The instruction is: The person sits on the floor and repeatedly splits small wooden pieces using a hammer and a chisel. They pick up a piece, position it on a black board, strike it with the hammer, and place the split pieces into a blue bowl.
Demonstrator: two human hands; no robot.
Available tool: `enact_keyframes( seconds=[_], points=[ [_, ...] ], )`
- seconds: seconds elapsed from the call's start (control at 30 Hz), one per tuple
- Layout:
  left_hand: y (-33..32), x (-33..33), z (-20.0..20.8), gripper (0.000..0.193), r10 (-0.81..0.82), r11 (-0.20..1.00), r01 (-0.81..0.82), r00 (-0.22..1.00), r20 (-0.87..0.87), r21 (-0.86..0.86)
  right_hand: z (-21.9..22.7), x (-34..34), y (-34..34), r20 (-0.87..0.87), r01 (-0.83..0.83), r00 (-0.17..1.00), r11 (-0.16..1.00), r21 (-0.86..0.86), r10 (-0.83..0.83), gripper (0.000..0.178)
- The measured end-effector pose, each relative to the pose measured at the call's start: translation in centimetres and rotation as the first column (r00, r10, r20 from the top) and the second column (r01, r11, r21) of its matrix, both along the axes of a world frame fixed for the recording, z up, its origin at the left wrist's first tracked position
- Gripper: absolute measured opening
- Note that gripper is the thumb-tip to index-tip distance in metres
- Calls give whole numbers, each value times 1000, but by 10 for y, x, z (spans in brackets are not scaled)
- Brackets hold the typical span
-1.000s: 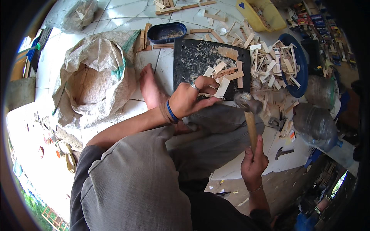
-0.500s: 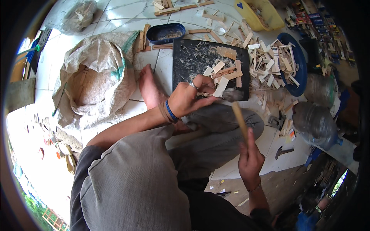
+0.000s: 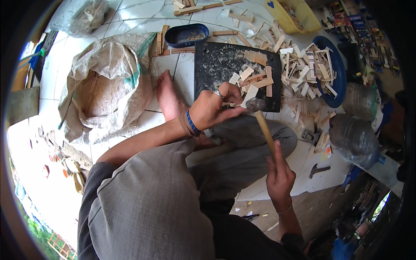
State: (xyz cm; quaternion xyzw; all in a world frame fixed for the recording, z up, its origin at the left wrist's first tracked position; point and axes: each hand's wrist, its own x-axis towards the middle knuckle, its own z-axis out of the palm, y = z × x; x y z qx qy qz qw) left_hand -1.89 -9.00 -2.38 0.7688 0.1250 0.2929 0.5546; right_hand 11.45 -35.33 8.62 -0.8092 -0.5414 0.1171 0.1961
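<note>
Right hand [image 3: 281, 175] closed round the lower part of the hammer's [image 3: 264, 128] wooden handle, thumb lying up along it. Clock centred on the black board [image 3: 208, 65]: hammer head at five o'clock, over the lower end of a pale wood strip [image 3: 250, 92]; contact cannot be told. Left hand [image 3: 216, 106] at seven o'clock, thumb and forefinger curled toward each other beside that strip; whether they pinch anything cannot be told.

Handling, by judgement: hammer head-heavy and rigid, best held low on the handle for a swing, nearer the head for control. Strip probably light, stiff, liable to split along the grain; best held by the long edges, fingertips away from the hammer head.

Around: heap of wood pieces [image 3: 305, 77] at three o'clock, partly in a blue basin [image 3: 342, 89]; open sack [image 3: 110, 58] at nine; second hammer [image 3: 319, 171] between four and five.
</note>
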Motion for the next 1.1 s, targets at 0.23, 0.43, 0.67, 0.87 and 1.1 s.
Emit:
enact_keyframes(
  seconds=[0.23, 0.43, 0.67, 0.87, 1.1],
  points=[
    [-1, 1, 0, 44, 13, 1000, -14, 1000, -9, -21, -5, -1, -3, -65, 40, 997, 991, -131, -49, 56],
    [-1, 1, 3, 44, 29, 999, -29, 1000, -11, -19, -8, -1, 5, 7, -33, 999, 996, 88, 33, 54],
    [-2, 0, 2, 44, 24, 997, -27, 999, -47, -68, -7, -3, 3, -67, 71, 996, 993, 100, -64, 55],
    [1, 1, 0, 44, -20, 996, 14, 997, -79, -84, -14, 2, 11, -194, 190, 964, 981, 31, -181, 51],
    [9, -5, 0, 25, -8, 998, 1, 994, -109, -63, -65, 32, 21, -221, 442, 885, 888, 127, -410, 42]
  ],
)
